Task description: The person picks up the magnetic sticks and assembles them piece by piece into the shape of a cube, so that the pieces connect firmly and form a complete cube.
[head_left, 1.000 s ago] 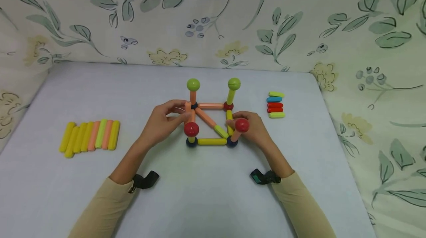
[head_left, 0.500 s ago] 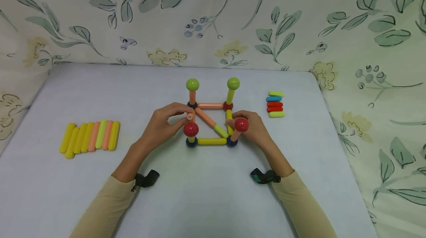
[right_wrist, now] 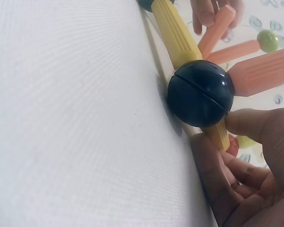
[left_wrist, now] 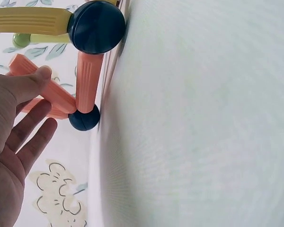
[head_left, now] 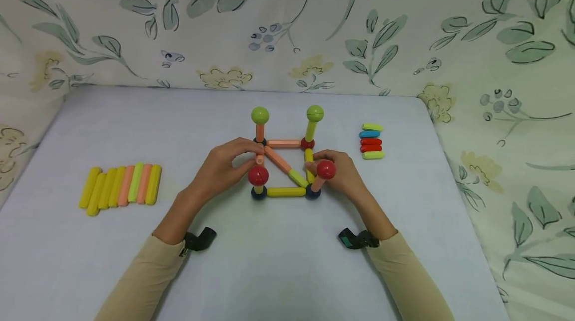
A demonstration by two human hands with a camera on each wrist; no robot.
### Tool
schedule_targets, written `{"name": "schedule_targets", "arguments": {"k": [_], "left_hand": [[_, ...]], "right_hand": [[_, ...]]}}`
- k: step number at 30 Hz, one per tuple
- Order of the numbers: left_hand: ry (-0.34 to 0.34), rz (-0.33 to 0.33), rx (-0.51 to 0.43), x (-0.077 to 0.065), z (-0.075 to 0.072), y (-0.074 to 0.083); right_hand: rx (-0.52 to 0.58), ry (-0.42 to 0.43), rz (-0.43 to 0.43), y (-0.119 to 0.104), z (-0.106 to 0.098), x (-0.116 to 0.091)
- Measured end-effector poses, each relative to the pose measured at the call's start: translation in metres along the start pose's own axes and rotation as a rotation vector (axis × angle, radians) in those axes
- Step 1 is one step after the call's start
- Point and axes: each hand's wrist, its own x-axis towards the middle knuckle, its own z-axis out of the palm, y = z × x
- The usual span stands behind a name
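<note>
A frame of magnetic sticks and balls stands mid-table, with a dark blue ball (head_left: 313, 192) at its front right corner. My left hand (head_left: 220, 166) pinches a salmon magnetic stick (left_wrist: 57, 92) between thumb and fingers. That stick leans up from the back left dark blue ball (left_wrist: 84, 118), its lower end at or touching the ball. On the other side, my right hand (head_left: 342, 172) grips the yellow stick (right_wrist: 217, 135) of the frame's right side, beside the front right ball. A salmon and green diagonal (head_left: 279, 159) crosses the frame.
Upright sticks carry two green balls (head_left: 259, 115) at the back and two red balls (head_left: 258, 175) in front. Several yellow, salmon and green sticks (head_left: 119, 185) lie in a row at left. Short coloured sticks (head_left: 371, 142) lie at right. A floral cloth (head_left: 278, 21) hangs behind.
The salmon stick in my left hand has tipped from near upright towards me. The left hand has shifted slightly right and nearer. My right hand stays in place.
</note>
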Motion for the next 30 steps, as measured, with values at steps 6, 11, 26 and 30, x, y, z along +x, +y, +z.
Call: {"name": "schedule_targets", "arguments": {"k": [6,11,26,30], "left_hand": [[-0.008,0.003,0.002,0.0,-0.001,0.002],[-0.009,-0.007,0.002,-0.001,-0.001,0.003],[0.008,-0.196,0.083,-0.023,-0.023,0.007],[-0.049,-0.326,0.019,-0.027,-0.022,0.003]], "right_hand": [[0.003,0.008,-0.006,0.0,-0.001,-0.001],[0.012,0.013,-0.008,-0.001,0.0,-0.002],[-0.01,0.004,-0.004,0.0,-0.002,-0.001],[-0.016,0.001,-0.001,-0.001,-0.001,-0.001]]}}
